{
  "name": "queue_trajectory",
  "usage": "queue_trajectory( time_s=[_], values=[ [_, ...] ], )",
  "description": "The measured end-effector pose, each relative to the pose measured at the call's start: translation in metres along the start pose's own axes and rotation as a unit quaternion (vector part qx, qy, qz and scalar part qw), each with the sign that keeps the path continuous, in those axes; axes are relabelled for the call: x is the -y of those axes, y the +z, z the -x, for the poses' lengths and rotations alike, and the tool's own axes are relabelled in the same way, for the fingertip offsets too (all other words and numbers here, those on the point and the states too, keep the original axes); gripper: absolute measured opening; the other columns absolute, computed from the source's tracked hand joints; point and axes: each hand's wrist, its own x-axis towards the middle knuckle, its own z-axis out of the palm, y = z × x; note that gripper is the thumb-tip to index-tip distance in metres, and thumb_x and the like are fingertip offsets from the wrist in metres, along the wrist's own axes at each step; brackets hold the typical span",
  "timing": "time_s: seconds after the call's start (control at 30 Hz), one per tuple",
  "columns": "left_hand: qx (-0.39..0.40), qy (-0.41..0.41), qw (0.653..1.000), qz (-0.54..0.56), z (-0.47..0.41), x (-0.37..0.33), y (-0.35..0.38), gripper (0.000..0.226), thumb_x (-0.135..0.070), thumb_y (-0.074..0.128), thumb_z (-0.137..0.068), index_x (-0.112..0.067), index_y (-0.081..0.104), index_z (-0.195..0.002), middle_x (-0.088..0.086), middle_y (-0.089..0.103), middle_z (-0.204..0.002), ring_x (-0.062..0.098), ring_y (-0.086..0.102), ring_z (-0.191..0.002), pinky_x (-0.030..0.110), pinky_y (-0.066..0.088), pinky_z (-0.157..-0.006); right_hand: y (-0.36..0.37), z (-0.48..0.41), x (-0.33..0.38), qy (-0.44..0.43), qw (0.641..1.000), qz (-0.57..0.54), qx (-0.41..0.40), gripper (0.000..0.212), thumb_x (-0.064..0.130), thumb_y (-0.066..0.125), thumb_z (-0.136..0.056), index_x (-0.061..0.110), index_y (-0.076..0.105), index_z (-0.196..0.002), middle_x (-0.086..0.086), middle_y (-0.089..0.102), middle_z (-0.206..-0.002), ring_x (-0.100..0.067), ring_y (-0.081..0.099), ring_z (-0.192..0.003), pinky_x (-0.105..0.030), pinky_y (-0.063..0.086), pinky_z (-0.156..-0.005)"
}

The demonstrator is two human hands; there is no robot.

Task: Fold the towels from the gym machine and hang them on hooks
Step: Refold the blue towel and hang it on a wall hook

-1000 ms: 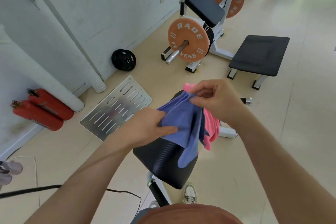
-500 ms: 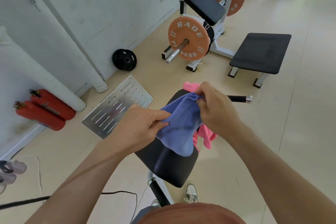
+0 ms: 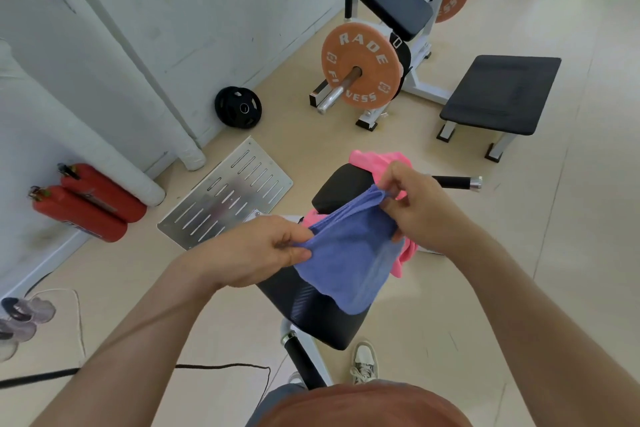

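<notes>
Head: towel (image 3: 346, 263), left hand (image 3: 252, 253), right hand (image 3: 426, 211)

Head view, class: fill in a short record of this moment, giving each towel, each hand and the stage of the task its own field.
blue towel: held up between both hands above the black machine pad, lower part hanging loose
left hand: pinches the towel's left edge
right hand: fingers grip its bunched upper corner
pink towel: draped on the pad, behind the blue one
hooks: none in view
stage: blue towel not yet folded flat, nothing hung
</notes>
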Motion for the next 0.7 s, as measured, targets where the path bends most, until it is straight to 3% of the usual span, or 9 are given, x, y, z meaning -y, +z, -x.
queue_trajectory(
  time_s=[0.1,0.17,0.23,0.33,0.43,0.5,0.57,0.63,0.7],
  values=[
    [0.011,-0.021,1.000,0.000,-0.003,0.008,0.000,0.013,-0.024,0.055,-0.095,-0.022,0.068,-0.094,0.000,0.066,-0.092,0.015,0.059,-0.087,0.036,0.048,-0.088,0.009,0.002,0.005,-0.106,0.977,0.174,-0.057,0.014,0.009,0.045,-0.074,0.007,0.058,-0.077,-0.007,0.057,-0.071,-0.029,0.052,-0.066,-0.043,0.044,-0.063],
    [-0.028,-0.029,0.997,-0.058,-0.012,0.007,0.004,0.015,-0.030,0.063,-0.089,-0.020,0.065,-0.079,0.003,0.063,-0.082,0.019,0.056,-0.077,0.034,0.048,-0.078,0.016,0.005,0.006,-0.103,0.981,0.151,-0.066,0.017,0.011,0.043,-0.075,0.009,0.059,-0.079,-0.005,0.058,-0.075,-0.025,0.050,-0.072,-0.043,0.043,-0.069],
    [-0.114,-0.014,0.989,-0.096,-0.021,0.002,0.011,0.021,-0.039,0.068,-0.081,-0.021,0.064,-0.072,-0.001,0.060,-0.082,0.014,0.050,-0.076,0.024,0.042,-0.070,0.020,0.006,0.007,-0.095,0.986,0.110,-0.075,0.016,0.013,0.044,-0.077,0.012,0.060,-0.081,-0.003,0.059,-0.077,-0.022,0.052,-0.075,-0.041,0.045,-0.071],
    [-0.216,0.069,0.971,-0.073,-0.033,-0.010,0.018,0.045,-0.059,0.063,-0.067,-0.023,0.074,-0.091,-0.012,0.055,-0.109,0.003,0.044,-0.100,0.004,0.030,-0.078,0.019,0.004,0.010,-0.091,0.991,0.062,-0.071,0.014,0.014,0.048,-0.077,0.015,0.061,-0.081,-0.002,0.061,-0.075,-0.021,0.057,-0.071,-0.040,0.050,-0.066],
    [-0.252,0.104,0.962,0.027,-0.042,-0.020,0.018,0.054,-0.061,0.061,-0.063,-0.019,0.075,-0.094,-0.013,0.058,-0.115,-0.001,0.049,-0.106,0.004,0.035,-0.084,0.015,0.001,0.012,-0.076,0.994,0.019,-0.077,0.015,0.005,0.057,-0.079,0.020,0.060,-0.079,-0.003,0.063,-0.070,-0.019,0.061,-0.062,-0.036,0.053,-0.058],
    [-0.235,0.090,0.960,0.123,-0.050,-0.023,0.015,0.060,-0.059,0.064,-0.063,-0.004,0.072,-0.085,0.000,0.067,-0.095,0.005,0.059,-0.087,0.022,0.044,-0.077,0.011,0.001,0.012,-0.055,0.996,-0.024,-0.071,0.017,-0.003,0.059,-0.082,0.014,0.059,-0.081,-0.007,0.061,-0.071,-0.023,0.063,-0.062,-0.039,0.055,-0.055],
    [-0.176,0.064,0.971,0.150,-0.056,-0.028,0.013,0.066,-0.060,0.063,-0.063,0.004,0.063,-0.079,0.017,0.056,-0.071,0.015,0.050,-0.064,0.031,0.039,-0.061,0.006,0.000,0.011,-0.025,0.994,-0.090,-0.048,0.012,-0.009,0.058,-0.085,0.003,0.059,-0.085,-0.017,0.060,-0.074,-0.025,0.063,-0.059,-0.039,0.056,-0.051],
    [-0.101,0.029,0.986,0.127,-0.060,-0.036,0.013,0.067,-0.060,0.065,-0.068,0.005,0.051,-0.068,0.012,0.041,-0.061,0.015,0.040,-0.057,0.029,0.032,-0.055,0.000,-0.002,0.009,-0.005,0.990,-0.136,-0.025,0.011,-0.011,0.056,-0.086,0.000,0.058,-0.086,-0.025,0.058,-0.077,-0.021,0.061,-0.053,-0.035,0.055,-0.046],
    [-0.073,0.015,0.990,0.120,-0.063,-0.042,0.014,0.055,-0.048,0.070,-0.080,-0.005,0.043,-0.058,0.001,0.037,-0.053,0.012,0.037,-0.050,0.021,0.030,-0.050,-0.006,-0.004,0.003,0.007,0.992,-0.129,-0.011,0.012,-0.008,0.059,-0.087,0.004,0.058,-0.085,-0.026,0.055,-0.078,-0.021,0.060,-0.052,-0.035,0.055,-0.045]
  ],
)
